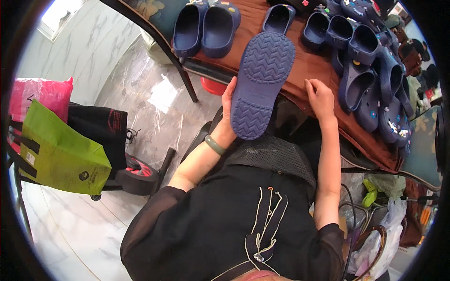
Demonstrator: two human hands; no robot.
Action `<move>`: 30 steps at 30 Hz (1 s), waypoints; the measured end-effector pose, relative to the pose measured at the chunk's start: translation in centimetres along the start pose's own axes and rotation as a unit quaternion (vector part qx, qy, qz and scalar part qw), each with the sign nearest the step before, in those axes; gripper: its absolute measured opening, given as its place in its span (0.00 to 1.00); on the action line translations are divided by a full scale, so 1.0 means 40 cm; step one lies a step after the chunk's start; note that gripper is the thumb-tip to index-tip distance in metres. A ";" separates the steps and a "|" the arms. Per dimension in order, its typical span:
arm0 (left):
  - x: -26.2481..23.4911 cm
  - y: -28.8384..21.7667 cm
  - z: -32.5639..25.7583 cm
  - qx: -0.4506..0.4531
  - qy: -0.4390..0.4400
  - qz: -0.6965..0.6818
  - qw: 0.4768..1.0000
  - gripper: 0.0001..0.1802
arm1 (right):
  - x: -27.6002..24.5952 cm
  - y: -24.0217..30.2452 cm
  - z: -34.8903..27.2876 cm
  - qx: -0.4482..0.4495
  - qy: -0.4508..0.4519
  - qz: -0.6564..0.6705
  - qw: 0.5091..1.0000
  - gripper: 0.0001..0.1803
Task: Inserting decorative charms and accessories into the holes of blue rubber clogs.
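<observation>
A navy clog (pixel 262 84) is upright in front of me with its ridged sole turned toward my view. My left hand (pixel 228 105) is closed around its left side near the lower end; most of the fingers are hidden behind the clog. Over the front edge of the brown-covered table, my right hand (pixel 321 99) is apart from the clog. Its fingers are curled in, and whatever may be between them is hidden or too small to tell. Just beyond the held clog, another navy clog (pixel 278 18) stands on the table.
A pair of navy clogs (pixel 219 29) stands at the table's far left. Several more clogs (pixel 358 84) are heaped on the right of the brown cloth (pixel 300 63). A green bag (pixel 65 150) hangs at left; plastic bags (pixel 384 239) lie at lower right.
</observation>
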State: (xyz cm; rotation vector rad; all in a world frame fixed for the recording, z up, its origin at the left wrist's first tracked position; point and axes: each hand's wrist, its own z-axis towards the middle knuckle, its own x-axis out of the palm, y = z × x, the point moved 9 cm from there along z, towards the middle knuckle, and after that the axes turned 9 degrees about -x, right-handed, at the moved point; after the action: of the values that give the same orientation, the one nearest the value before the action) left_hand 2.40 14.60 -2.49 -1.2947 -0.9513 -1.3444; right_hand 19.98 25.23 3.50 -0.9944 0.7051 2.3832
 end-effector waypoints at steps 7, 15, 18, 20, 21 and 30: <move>0.000 -0.003 -0.020 -0.001 0.084 -0.071 0.994 0.31 | 0.079 -0.066 0.040 0.044 0.050 -0.141 0.988 0.18; 0.007 -0.008 -0.030 -0.006 0.056 -0.089 0.994 0.29 | 0.071 -0.047 0.037 0.052 0.028 -0.157 0.986 0.18; 0.013 -0.006 -0.029 -0.009 0.049 -0.081 0.996 0.28 | 0.069 -0.042 0.034 0.045 0.021 -0.160 0.986 0.18; 0.018 -0.006 -0.028 -0.012 0.055 -0.079 0.995 0.28 | 0.067 -0.039 0.032 0.040 0.016 -0.158 0.987 0.17; 0.015 -0.006 -0.027 -0.014 0.057 -0.079 0.995 0.28 | 0.064 -0.036 0.032 0.036 0.012 -0.155 0.987 0.17; 0.021 -0.006 -0.021 -0.006 0.059 -0.079 0.995 0.28 | 0.063 -0.034 0.027 0.044 0.015 -0.152 0.987 0.17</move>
State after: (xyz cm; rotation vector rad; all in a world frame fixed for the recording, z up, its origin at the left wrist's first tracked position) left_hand 2.06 13.72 -1.74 -1.1543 -0.9814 -1.5338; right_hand 18.63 27.45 1.91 -1.0226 0.6152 2.0598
